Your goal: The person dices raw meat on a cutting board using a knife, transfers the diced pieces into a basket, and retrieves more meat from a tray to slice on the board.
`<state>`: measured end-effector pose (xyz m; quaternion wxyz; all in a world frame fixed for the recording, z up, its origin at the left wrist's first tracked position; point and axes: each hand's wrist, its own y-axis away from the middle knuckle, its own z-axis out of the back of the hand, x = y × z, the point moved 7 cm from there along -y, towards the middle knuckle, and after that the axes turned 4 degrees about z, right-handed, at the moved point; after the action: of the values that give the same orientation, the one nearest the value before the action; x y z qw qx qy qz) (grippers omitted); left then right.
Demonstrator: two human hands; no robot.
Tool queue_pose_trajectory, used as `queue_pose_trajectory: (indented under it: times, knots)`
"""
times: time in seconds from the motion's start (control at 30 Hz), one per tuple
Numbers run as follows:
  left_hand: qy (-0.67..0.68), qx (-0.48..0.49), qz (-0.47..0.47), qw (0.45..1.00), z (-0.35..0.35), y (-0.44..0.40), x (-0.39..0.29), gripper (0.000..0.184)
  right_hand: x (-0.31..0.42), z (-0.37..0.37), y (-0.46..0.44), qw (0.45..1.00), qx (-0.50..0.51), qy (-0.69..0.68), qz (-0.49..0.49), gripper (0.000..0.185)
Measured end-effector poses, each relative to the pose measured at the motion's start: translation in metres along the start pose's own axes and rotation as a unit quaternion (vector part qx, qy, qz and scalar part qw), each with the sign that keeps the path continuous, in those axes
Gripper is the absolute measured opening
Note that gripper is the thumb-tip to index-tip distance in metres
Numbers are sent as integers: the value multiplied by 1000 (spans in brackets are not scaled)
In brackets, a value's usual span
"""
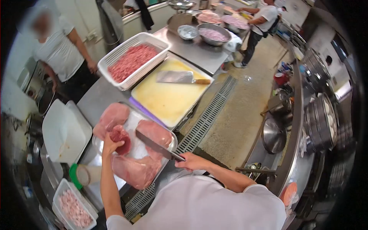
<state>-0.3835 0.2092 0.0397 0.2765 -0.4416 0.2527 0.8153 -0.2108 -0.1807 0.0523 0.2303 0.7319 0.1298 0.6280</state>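
Observation:
My left hand (111, 144) is closed on a dark red piece of meat (122, 138), among larger pale pink slabs. One slab of meat (114, 115) lies just beyond that hand, and another (132, 170) lies nearer to me. In my right hand (188, 161) is the handle of a cleaver (152, 144), its blade pointing left across a pink slab (163, 134). All this meat rests on a metal tray (173, 145). Past the tray, a second cleaver (174, 76) with a wooden handle lies flat on a yellowed cutting board (168, 100).
A white basket (163, 43) of chopped meat stands behind the board. To the left are a white bin (63, 126), a green-lidded container (74, 176) and a basket (57, 201) of pale pieces. One person (63, 50) stands at left, another (264, 19) at the far table.

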Motion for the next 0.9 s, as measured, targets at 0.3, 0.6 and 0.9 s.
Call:
queue_pose_trajectory:
  times: [0.3, 0.6, 0.9]
  knots:
    - [173, -117, 129, 970, -30, -3, 61, 57, -3, -11, -12, 998, 54, 37, 1, 22]
    - [274, -136, 101, 947, -58, 3, 38, 71, -14, -4, -20, 996, 69, 44, -26, 23]
    - [440, -173, 166, 865, -51, 3, 87, 64, 6, 4, -4, 991, -1, 137, -8, 27]
